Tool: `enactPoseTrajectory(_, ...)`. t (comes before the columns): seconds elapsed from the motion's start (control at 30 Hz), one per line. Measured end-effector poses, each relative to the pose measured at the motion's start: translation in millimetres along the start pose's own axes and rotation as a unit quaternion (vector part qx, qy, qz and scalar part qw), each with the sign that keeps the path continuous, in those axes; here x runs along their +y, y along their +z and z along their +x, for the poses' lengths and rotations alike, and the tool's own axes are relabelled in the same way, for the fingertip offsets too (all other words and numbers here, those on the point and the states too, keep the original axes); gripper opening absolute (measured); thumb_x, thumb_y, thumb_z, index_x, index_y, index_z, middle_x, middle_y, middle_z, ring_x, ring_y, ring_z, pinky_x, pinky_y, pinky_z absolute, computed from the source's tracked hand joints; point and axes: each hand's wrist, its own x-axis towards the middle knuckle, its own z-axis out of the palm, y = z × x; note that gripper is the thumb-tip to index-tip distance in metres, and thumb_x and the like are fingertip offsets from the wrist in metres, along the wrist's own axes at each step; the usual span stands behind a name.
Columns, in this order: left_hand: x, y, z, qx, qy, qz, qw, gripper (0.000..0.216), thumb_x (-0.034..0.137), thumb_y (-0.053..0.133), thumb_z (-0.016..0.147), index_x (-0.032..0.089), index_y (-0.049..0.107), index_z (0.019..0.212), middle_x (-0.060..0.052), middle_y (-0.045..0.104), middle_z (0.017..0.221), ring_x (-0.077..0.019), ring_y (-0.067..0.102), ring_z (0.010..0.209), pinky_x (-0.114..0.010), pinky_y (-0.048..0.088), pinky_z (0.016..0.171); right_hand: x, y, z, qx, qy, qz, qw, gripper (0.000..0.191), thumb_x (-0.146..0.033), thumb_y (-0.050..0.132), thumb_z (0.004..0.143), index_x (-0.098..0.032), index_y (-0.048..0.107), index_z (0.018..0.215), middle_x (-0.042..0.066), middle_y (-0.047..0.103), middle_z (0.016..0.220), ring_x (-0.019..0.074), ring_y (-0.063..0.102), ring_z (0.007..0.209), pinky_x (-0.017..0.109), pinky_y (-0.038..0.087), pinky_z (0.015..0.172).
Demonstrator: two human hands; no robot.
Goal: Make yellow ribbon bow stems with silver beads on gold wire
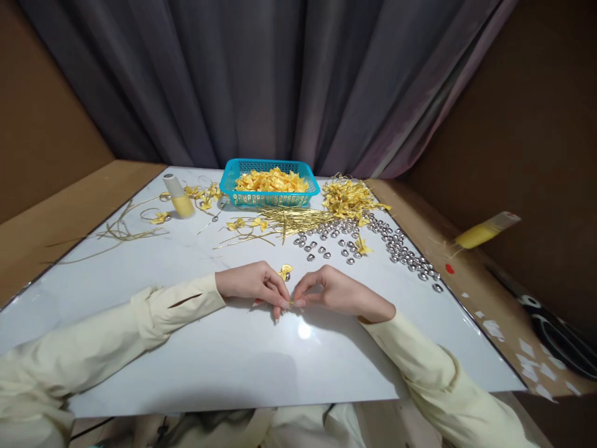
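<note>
My left hand (261, 285) and my right hand (333, 292) meet over the near middle of the white table. The fingertips of both are pinched together on a thin gold wire tie (291, 303), of which only a small bit shows between them. Just behind the fingers is a yellow ribbon bow (285, 270) with a shiny silver piece beside it; whether it joins the held tie I cannot tell. Beyond the hands lies a bundle of straight gold wire ties (298, 221), with several small silver rounded pieces (321, 250) scattered to its right.
A teal basket (268, 200) of yellow bows stands at the back, with a pile of bows on gold ties (347, 198) to its right. At left are a glue bottle (180, 198) and loose ties (125, 233). Another bottle (487, 230) and scissors (555, 333) lie right.
</note>
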Motion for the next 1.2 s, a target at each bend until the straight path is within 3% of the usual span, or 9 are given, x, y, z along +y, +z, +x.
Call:
enactPoseTrajectory(0.23, 1.8, 1.1, -0.5, 0.0, 0.005, 0.006, 1.0, 0.022, 0.032, 0.068, 0.075, 0.01, 0.071, 0.077, -0.004, 0.069, 0.057, -0.0063, 0.05, 0.044, -0.016, 0.029, 0.038, -1.1, 0.8, -1.2, -0.021, -0.001, 0.007, 1.0, 0.023, -0.031, 0.063, 0.071, -0.011, 0.071, 0.079, 0.007, 0.071, 0.076, 0.0146, 0.06, 0.067, 0.025, 0.047, 0.067)
enactPoseTrajectory(0.77, 4.1, 0.9, -1.1, -0.008, 0.009, 0.011, 1.0, 0.021, 0.031, 0.067, 0.075, 0.011, 0.071, 0.075, -0.004, 0.068, 0.057, -0.0073, 0.053, 0.047, -0.016, 0.029, 0.039, -1.6, 2.7, -1.6, 0.004, 0.0, -0.024, 1.0, 0.018, -0.025, 0.062, 0.07, -0.013, 0.073, 0.078, 0.005, 0.072, 0.075, 0.0148, 0.061, 0.067, 0.024, 0.047, 0.067)
enactPoseTrajectory(1.2, 1.8, 0.6, -1.2, -0.01, 0.01, 0.008, 1.0, 0.024, 0.034, 0.068, 0.074, 0.011, 0.071, 0.075, -0.005, 0.069, 0.057, -0.0069, 0.051, 0.045, -0.017, 0.028, 0.039, -4.7, 0.8, -3.0, -0.016, 0.008, -0.015, 1.0, 0.018, -0.02, 0.058, 0.071, -0.014, 0.073, 0.078, 0.003, 0.07, 0.072, 0.0142, 0.06, 0.066, 0.024, 0.047, 0.066)
